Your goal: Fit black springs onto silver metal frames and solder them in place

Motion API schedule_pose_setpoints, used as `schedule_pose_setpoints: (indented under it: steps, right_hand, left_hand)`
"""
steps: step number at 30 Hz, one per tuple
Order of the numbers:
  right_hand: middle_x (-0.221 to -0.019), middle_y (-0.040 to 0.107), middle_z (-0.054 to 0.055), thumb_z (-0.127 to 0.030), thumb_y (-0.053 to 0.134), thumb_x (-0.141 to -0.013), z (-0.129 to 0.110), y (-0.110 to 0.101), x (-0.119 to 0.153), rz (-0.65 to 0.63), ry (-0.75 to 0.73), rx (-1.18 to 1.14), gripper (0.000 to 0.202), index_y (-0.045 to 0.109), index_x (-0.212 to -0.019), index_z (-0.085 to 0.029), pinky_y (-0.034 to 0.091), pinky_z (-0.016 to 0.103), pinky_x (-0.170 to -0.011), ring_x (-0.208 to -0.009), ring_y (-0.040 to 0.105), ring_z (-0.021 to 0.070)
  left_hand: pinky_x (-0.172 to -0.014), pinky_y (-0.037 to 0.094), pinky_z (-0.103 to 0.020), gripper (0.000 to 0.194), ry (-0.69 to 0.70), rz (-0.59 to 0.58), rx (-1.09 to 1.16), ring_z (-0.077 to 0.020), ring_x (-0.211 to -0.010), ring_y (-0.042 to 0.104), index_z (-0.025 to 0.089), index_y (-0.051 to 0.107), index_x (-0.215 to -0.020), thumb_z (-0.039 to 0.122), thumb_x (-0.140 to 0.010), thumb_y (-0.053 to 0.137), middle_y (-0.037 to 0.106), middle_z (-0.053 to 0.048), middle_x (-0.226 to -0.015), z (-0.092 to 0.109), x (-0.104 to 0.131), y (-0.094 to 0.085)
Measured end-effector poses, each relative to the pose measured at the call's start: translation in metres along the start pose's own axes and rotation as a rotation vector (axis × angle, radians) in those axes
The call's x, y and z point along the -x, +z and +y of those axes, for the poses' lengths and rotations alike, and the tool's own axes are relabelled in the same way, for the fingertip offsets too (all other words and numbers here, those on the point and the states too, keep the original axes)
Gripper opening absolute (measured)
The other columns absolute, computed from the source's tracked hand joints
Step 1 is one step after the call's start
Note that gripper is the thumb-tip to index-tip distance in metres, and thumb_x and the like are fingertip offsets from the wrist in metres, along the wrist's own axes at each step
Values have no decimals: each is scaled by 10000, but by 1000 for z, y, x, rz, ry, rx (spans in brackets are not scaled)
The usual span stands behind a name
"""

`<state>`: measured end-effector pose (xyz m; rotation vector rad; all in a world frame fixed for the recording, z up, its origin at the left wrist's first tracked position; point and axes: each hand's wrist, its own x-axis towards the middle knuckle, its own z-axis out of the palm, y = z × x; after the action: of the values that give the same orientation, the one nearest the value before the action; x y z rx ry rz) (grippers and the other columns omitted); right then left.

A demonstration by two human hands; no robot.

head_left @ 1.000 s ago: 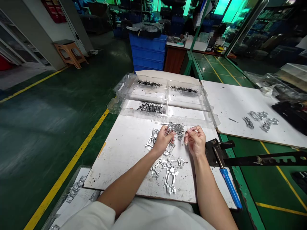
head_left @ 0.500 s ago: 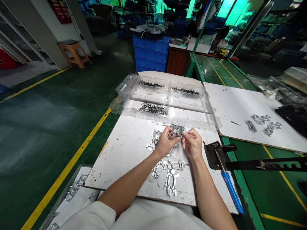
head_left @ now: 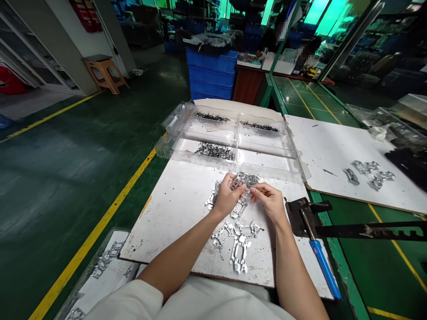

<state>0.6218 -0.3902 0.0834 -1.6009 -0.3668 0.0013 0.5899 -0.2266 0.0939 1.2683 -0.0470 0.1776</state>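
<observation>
My left hand [head_left: 229, 194] is closed around a silver metal frame part [head_left: 246, 179], held just above the white board [head_left: 180, 213]. At the near side of that part, my right hand [head_left: 267, 200] pinches with thumb and forefinger close to my left thumb. Whatever sits between the right fingertips is too small to make out. More silver metal frames [head_left: 239, 253] lie on the board below my hands, several of them overlapping. One frame is partly hidden behind my left hand.
Beyond my hands lies a clear plastic divided tray [head_left: 237, 142] with heaps of thin black pieces [head_left: 213, 151]. To the right are a black metal bracket [head_left: 300, 218] and a blue-handled tool [head_left: 323, 269]. More silver parts [head_left: 376, 175] rest on the right-hand board. Blue crates [head_left: 211, 73] stand behind.
My right hand has turned and its fingertips have shifted left, nearer my left thumb. The silver frame stays in my left hand. The view has shifted slightly.
</observation>
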Motion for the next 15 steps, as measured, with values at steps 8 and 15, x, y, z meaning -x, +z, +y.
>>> schedule_pose_setpoints:
  steps: [8, 15]
  right_hand:
    - [-827, 564, 24, -377, 783, -799, -5, 2, 1, 242, -221, 124, 142, 771, -841, -242, 408, 298, -605, -710, 525, 149]
    - [-610, 499, -27, -425, 786, -787, -6, 24, 4, 203, -20, -50, 227, 743, -822, -205, 299, 266, -483, -516, 389, 99]
  left_hand:
    - [-690, 512, -287, 351, -26, 36, -121, -194, -808, 689, 175, 548, -1157, 447, -937, 578, 727, -71, -937, 3, 1, 3]
    - [-867, 483, -316, 370, 76, 66, -311, -201, -1012, 618, 209, 506, -1259, 440, -971, 530, 642, -74, -1138, -2, 6, 5]
